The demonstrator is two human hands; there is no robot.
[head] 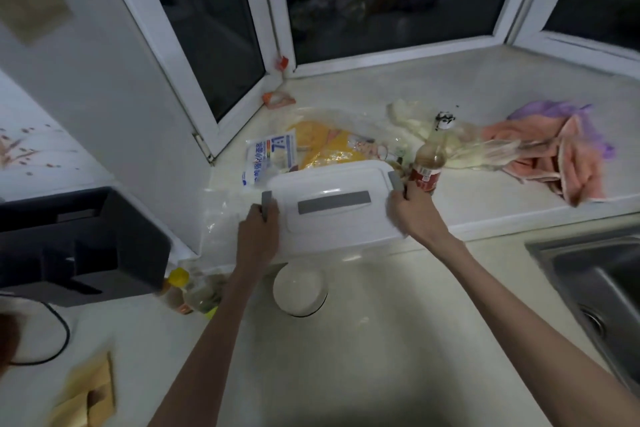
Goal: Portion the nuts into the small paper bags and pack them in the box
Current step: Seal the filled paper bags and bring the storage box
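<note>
A white plastic box (332,204) with a grey handle and grey side clasps on its lid stands on the raised window ledge. My left hand (258,230) grips the box's left end at the grey clasp. My right hand (410,210) grips the right end at the other clasp. Small brown paper bags (86,395) lie on the counter at the lower left. A white bowl (299,289) sits on the counter just below the box. No nuts show.
A brown bottle (427,163) stands right beside my right hand. Plastic food bags (311,146) and pink and purple cloths (561,149) clutter the ledge behind. A steel sink (595,281) is at the right, a dark appliance (76,246) at the left, small bottles (180,291) beside it.
</note>
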